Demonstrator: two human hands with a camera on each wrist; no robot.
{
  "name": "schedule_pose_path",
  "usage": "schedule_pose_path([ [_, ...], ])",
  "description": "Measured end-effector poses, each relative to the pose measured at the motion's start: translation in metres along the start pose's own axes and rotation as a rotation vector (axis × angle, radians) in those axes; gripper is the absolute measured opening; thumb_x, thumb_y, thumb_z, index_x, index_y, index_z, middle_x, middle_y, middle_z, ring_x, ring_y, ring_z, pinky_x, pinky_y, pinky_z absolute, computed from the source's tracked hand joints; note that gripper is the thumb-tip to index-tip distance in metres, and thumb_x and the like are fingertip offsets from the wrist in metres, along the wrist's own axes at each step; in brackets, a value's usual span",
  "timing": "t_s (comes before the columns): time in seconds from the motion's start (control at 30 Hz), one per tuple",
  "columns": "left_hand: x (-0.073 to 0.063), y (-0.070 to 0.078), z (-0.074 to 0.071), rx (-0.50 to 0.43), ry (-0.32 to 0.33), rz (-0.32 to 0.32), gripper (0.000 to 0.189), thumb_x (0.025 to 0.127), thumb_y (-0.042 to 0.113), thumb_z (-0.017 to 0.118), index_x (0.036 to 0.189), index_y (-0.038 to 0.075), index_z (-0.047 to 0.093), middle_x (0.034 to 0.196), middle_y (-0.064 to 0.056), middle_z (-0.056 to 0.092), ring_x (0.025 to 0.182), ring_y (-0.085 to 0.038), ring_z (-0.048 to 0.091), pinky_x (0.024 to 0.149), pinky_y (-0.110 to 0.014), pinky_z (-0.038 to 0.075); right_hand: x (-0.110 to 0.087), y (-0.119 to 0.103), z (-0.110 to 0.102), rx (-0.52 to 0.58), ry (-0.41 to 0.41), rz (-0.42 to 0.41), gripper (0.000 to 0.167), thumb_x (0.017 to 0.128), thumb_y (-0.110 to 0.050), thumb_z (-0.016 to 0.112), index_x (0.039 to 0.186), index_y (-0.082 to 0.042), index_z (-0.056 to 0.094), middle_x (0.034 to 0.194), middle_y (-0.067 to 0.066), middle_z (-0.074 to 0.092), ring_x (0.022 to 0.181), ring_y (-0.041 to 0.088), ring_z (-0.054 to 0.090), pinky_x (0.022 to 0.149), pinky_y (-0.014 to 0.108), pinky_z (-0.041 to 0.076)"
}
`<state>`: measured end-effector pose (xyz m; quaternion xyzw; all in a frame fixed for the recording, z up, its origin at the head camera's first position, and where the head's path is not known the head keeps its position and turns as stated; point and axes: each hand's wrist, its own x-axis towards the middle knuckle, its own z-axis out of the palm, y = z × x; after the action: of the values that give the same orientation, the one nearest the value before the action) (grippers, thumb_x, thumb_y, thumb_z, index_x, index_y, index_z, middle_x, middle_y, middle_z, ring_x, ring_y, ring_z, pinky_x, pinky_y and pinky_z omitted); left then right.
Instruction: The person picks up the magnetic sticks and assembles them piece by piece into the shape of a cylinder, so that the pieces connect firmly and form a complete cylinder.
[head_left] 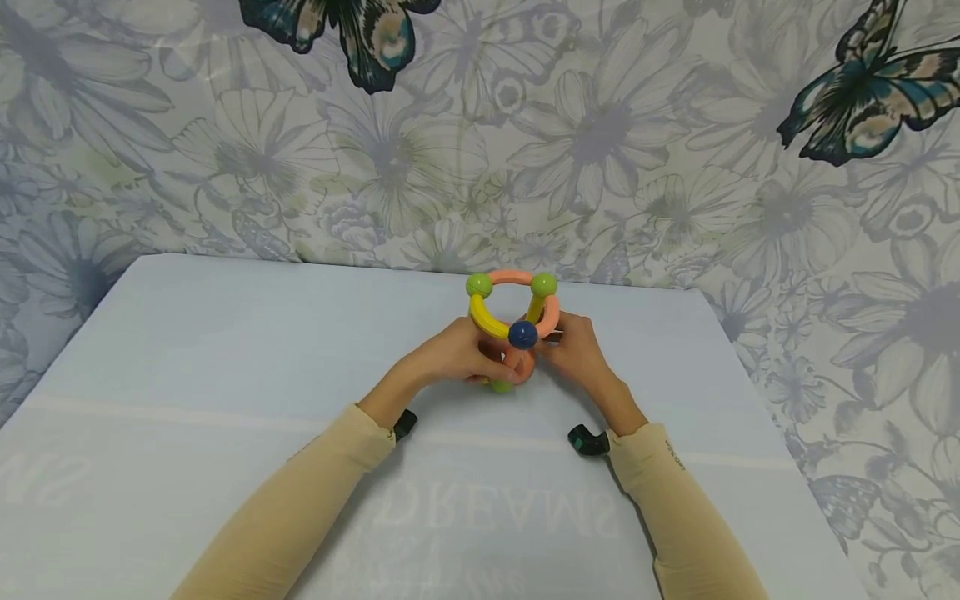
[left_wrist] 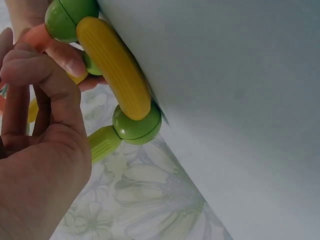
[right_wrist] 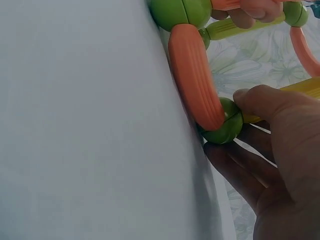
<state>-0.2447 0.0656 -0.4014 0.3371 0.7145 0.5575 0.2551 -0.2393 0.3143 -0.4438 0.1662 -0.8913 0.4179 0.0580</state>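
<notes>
A toy frame of balls and rods (head_left: 487,319) stands on the table between the two hands. Its upper ring joins green balls (head_left: 543,285), a dark blue ball (head_left: 522,335) and curved yellow and orange rods. My left hand (head_left: 459,352) grips an upright orange rod (right_wrist: 226,4) from the left; its own view partly hides that hold behind the fingers. On the other side, my right hand (right_wrist: 295,135) pinches a low green ball (right_wrist: 225,120) between thumb and fingers. A curved orange rod (right_wrist: 194,75) runs along the tabletop from this ball to another green ball (right_wrist: 182,12).
The white table (head_left: 225,333) carries faint mirrored lettering. Behind it rises a wall with flower-patterned paper (head_left: 600,133) and butterfly decorations (head_left: 873,92). Dark wrist devices (head_left: 588,440) poke out at both beige sleeves (head_left: 697,508).
</notes>
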Motion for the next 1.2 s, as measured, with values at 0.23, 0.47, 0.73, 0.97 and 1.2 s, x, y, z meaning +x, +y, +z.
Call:
schedule_pose_path([
  [0.23,0.000,-0.003,-0.004,-0.028,-0.012,0.006,0.014,0.088,0.009,0.086,0.089,0.008,0.072,0.074,-0.017,0.063,0.051,-0.023,0.047,0.052,-0.027,0.042,0.000,-0.002,-0.001,-0.001,-0.010,0.012,0.026,0.093,-0.006,0.080,0.117,0.000,0.073,0.116,0.018,0.076,0.112,0.033,0.074,0.090,0.041,0.063],
  [0.47,-0.001,-0.004,-0.011,-0.041,-0.036,-0.001,0.013,0.091,0.009,0.083,0.096,0.009,0.071,0.074,-0.008,0.063,0.053,-0.027,0.047,0.053,-0.030,0.044,0.001,-0.004,-0.001,0.014,0.000,0.000,0.023,0.093,-0.010,0.081,0.113,-0.002,0.075,0.111,0.017,0.078,0.107,0.032,0.076,0.089,0.041,0.063],
  [0.73,-0.003,-0.006,-0.011,0.259,-0.059,-0.035,0.017,0.084,0.010,0.089,0.091,0.011,0.073,0.073,-0.006,0.063,0.056,-0.015,0.050,0.056,-0.025,0.042,0.000,-0.002,0.001,0.077,0.010,-0.006,0.022,0.092,-0.013,0.083,0.111,-0.005,0.075,0.111,0.015,0.079,0.106,0.030,0.076,0.085,0.037,0.064],
  [0.97,-0.002,-0.007,-0.007,0.490,-0.045,-0.080,0.026,0.074,0.011,0.095,0.087,0.018,0.073,0.076,-0.002,0.062,0.067,-0.013,0.054,0.064,-0.025,0.043,-0.002,0.002,0.003,0.118,0.013,-0.013,0.023,0.092,-0.017,0.083,0.112,-0.007,0.075,0.111,0.014,0.078,0.107,0.030,0.075,0.085,0.039,0.064],
  [1.2,-0.009,-0.003,-0.029,0.521,0.002,-0.188,0.026,0.076,0.001,0.084,0.097,0.013,0.076,0.083,0.000,0.065,0.074,-0.017,0.053,0.067,-0.028,0.042,0.000,0.002,0.003,0.053,-0.016,-0.018,0.027,0.091,-0.020,0.085,0.114,-0.013,0.074,0.110,0.004,0.076,0.103,0.024,0.074,0.083,0.036,0.063],
])
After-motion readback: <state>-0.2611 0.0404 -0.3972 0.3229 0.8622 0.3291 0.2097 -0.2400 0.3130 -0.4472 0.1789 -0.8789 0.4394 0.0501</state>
